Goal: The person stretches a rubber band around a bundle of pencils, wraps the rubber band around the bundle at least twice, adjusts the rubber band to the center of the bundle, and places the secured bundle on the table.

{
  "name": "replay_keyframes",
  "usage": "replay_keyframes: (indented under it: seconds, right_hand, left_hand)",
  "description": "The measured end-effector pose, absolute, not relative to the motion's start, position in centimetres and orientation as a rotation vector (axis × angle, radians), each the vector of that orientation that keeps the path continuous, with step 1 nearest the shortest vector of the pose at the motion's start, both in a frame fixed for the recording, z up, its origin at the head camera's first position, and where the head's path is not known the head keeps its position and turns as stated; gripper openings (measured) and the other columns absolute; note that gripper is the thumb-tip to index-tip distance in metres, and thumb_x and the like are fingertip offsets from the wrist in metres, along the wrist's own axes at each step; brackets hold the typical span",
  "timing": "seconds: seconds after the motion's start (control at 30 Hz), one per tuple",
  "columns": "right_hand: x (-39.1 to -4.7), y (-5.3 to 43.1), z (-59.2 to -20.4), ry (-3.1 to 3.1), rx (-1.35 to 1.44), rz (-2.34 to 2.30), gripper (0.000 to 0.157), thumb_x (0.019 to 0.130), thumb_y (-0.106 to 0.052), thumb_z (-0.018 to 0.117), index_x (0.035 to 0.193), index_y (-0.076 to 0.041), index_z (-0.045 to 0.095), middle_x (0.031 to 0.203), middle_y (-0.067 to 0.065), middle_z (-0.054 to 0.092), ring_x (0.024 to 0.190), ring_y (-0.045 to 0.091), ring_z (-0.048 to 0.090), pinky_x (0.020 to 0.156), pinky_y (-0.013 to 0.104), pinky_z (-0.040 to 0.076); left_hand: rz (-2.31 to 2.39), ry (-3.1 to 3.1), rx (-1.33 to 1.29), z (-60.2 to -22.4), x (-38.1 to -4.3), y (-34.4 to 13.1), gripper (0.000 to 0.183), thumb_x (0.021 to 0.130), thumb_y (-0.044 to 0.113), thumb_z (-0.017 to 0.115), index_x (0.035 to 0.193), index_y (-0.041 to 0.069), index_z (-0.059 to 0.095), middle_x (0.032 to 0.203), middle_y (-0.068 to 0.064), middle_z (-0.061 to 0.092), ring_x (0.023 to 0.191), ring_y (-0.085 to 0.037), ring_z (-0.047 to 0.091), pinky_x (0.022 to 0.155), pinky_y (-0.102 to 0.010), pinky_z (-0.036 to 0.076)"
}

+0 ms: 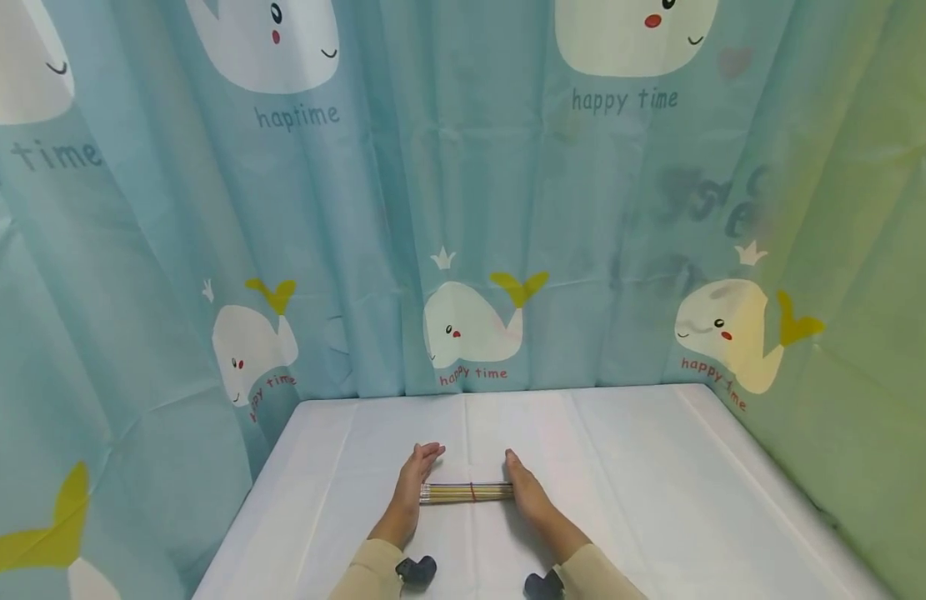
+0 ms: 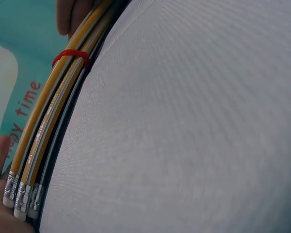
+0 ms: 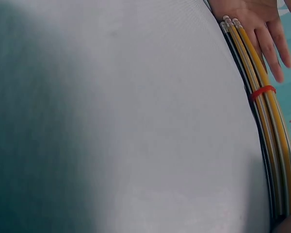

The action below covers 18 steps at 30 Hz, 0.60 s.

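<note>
A bundle of pencils (image 1: 455,493), yellow and dark, lies sideways on the white table, bound around the middle by a red rubber band (image 2: 72,54). White erasers in silver ferrules (image 2: 22,199) form its left end. My left hand (image 1: 408,492) stands on edge with straight fingers, its palm against the eraser end. At the opposite end my right hand (image 1: 532,498) stands likewise, its palm facing the pencils. In the right wrist view the left hand's palm (image 3: 250,17) and extended fingers show behind the erasers. The right hand covers the pencils' far tips.
The white-covered table (image 1: 643,467) reaches back to a blue curtain (image 1: 478,200) printed with whales. A green curtain (image 1: 868,333) hangs along the right side. Dark camera mounts (image 1: 417,572) sit at both wrists, by beige sleeves (image 1: 368,572).
</note>
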State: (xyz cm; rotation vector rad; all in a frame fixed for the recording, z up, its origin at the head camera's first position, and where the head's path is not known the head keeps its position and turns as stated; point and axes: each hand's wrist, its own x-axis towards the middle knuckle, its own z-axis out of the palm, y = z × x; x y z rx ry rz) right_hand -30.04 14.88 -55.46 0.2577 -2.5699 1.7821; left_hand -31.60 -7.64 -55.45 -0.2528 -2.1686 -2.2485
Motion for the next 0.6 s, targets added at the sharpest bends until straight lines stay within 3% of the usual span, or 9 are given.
replay_keyframes:
  seconds: [0.3, 0.47, 0.6]
  right_hand:
    - [-30.3, 16.4, -55.2, -2.475, 0.211, 1.868, 0.074, 0.105, -0.047, 0.016, 0.141, 0.015, 0.033, 0.15, 0.03, 0.028, 0.141, 0.045, 0.017, 0.112, 0.054, 0.01]
    - [-30.7, 17.3, -55.0, -2.535, 0.194, 1.695, 0.063, 0.106, -0.043, 0.028, 0.141, 0.008, 0.04, 0.145, 0.025, 0.042, 0.138, 0.043, 0.029, 0.11, 0.055, 0.019]
    - [-30.9, 18.8, -55.3, -2.533, 0.175, 1.715, 0.06, 0.103, -0.041, 0.043, 0.143, 0.004, 0.04, 0.138, 0.026, 0.049, 0.126, 0.042, 0.047, 0.102, 0.052, 0.037]
  left_hand:
    - [-2.201, -2.19, -0.139, -55.3, -32.6, -8.6, 0.065, 0.105, 0.046, 0.027, 0.139, -0.008, 0.037, 0.137, -0.021, 0.051, 0.136, -0.038, 0.034, 0.111, -0.055, 0.017]
    - [-2.045, -2.277, -0.103, -54.8, -33.1, -10.3, 0.051, 0.103, 0.037, 0.045, 0.13, -0.006, 0.049, 0.128, -0.018, 0.059, 0.128, -0.036, 0.046, 0.106, -0.054, 0.031]
    - [-1.817, -2.416, -0.185, -54.3, -32.8, -11.8, 0.038, 0.1, 0.029, 0.054, 0.119, -0.004, 0.059, 0.116, -0.015, 0.065, 0.118, -0.035, 0.055, 0.099, -0.053, 0.039]
